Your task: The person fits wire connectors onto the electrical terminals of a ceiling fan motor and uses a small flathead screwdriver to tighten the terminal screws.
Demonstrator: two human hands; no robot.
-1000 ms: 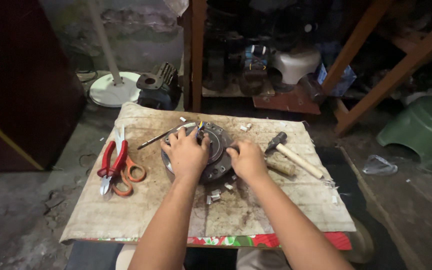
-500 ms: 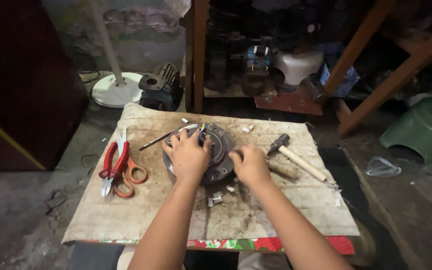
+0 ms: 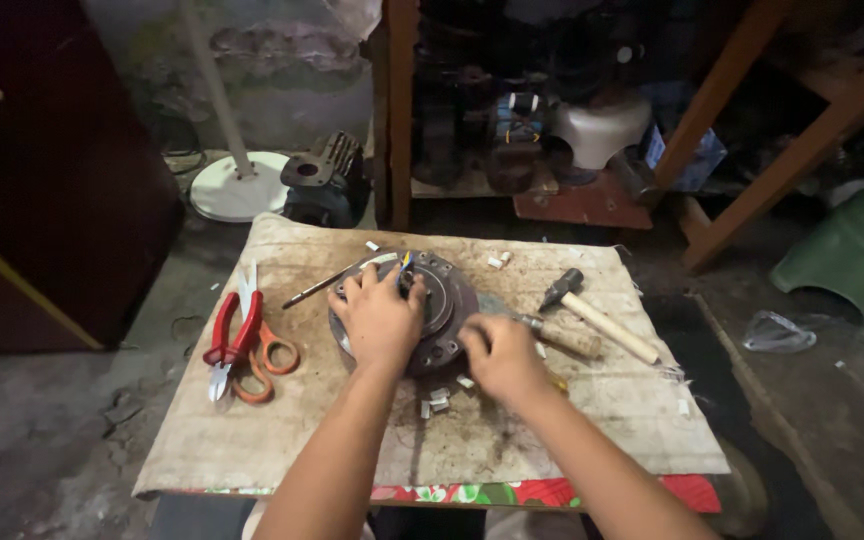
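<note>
A round dark metal motor part lies in the middle of a low cloth-covered table. My left hand rests flat on its left half, fingers near short coloured wire ends at the top. My right hand is closed at the part's lower right edge, next to a wooden tool handle; whether it grips that handle I cannot tell. Small white bits of tubing lie just in front of the part.
Red-handled pliers and orange scissors lie at the left. A hammer lies at the right, a thin rod at the upper left. Behind stand a white fan base, wooden shelves and a green stool.
My right hand has slid from the top of the part down to its lower right edge. The left hand has stayed on the part.
</note>
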